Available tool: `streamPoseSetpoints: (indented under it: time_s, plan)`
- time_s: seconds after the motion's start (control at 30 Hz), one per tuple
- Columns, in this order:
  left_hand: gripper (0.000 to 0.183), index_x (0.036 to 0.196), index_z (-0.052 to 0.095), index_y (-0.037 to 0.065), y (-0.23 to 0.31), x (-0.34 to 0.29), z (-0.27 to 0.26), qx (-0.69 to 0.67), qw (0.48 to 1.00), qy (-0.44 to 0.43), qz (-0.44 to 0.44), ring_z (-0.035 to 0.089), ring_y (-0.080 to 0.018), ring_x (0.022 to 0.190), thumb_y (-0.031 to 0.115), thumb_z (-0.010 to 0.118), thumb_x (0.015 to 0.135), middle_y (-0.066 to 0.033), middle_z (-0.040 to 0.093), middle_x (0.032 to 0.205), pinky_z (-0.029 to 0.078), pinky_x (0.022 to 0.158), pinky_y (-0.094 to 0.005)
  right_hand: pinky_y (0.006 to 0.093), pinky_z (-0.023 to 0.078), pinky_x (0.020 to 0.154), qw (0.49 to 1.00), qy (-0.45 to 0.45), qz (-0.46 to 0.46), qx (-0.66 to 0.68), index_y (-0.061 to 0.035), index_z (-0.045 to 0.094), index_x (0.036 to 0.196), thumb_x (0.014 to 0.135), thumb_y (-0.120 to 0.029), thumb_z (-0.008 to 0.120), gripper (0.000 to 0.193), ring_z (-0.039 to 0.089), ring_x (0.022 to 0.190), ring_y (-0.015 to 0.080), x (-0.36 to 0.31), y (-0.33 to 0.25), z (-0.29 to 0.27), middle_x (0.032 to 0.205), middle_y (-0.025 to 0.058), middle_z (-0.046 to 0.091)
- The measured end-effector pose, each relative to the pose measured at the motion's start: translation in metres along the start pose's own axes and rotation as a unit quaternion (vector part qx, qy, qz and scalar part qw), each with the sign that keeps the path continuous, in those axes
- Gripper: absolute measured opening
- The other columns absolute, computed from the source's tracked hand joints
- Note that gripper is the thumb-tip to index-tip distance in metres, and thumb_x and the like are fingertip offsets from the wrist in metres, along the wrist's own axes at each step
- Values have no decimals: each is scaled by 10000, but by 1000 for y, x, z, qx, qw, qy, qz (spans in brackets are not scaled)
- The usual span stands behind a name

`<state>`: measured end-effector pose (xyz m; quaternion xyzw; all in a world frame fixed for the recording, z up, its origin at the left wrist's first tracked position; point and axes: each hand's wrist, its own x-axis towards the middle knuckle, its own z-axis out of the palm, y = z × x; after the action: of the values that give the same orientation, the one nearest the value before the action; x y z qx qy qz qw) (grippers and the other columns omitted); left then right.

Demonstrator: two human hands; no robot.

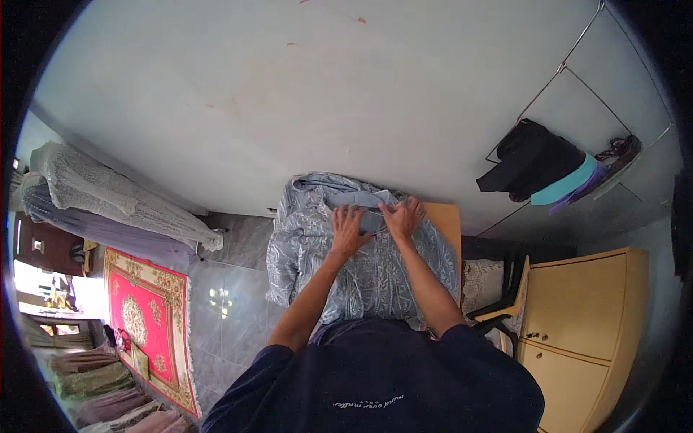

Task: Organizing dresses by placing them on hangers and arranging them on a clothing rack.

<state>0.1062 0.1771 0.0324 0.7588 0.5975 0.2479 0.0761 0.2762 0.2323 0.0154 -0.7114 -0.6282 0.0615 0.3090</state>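
Note:
A grey-blue garment (pixel 361 281) with a pale woven pattern is spread over a wooden table (pixel 446 220). A plainer grey-blue piece of cloth (pixel 354 198) shows at its far end, around my hands. My left hand (pixel 348 229) lies on the garment just left of the middle, fingers spread and nothing gripped. To its right, my right hand (pixel 404 219) has its fingers bent over the cloth at the far end, with the thumb pressed on it. The right fingertips are partly hidden by folds.
A pale wall (pixel 289 108) rises behind the table. At right are a chair (pixel 512 296), a light wooden cabinet (pixel 577 310) and a metal rack with hanging black cloth (pixel 538 155). Long gowns (pixel 101 187) hang at left above a red patterned rug (pixel 148 317).

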Motion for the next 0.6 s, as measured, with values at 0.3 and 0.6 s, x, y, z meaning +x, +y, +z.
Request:
streamPoseSetpoints:
  time_s: [0.3, 0.6]
  plan:
    - [736, 1301, 590, 220, -37, 13, 38, 97, 988, -46, 110, 338, -388, 1342, 532, 775, 661, -128, 503, 1294, 87, 1156, -625, 552, 298, 1012, 996, -8, -3, -92, -34, 699, 759, 697, -271, 725, 246, 459, 1156, 350, 4, 33, -21, 1148, 144, 554]
    - [606, 1268, 577, 118, 5, 42, 57, 199, 951, -15, 237, 312, -351, 1371, 371, 719, 737, -149, 448, 1356, 101, 1163, -613, 496, 365, 939, 983, 20, -162, 88, -81, 601, 676, 660, -166, 740, 163, 494, 1084, 354, -41, -17, -86, 1145, 117, 569]
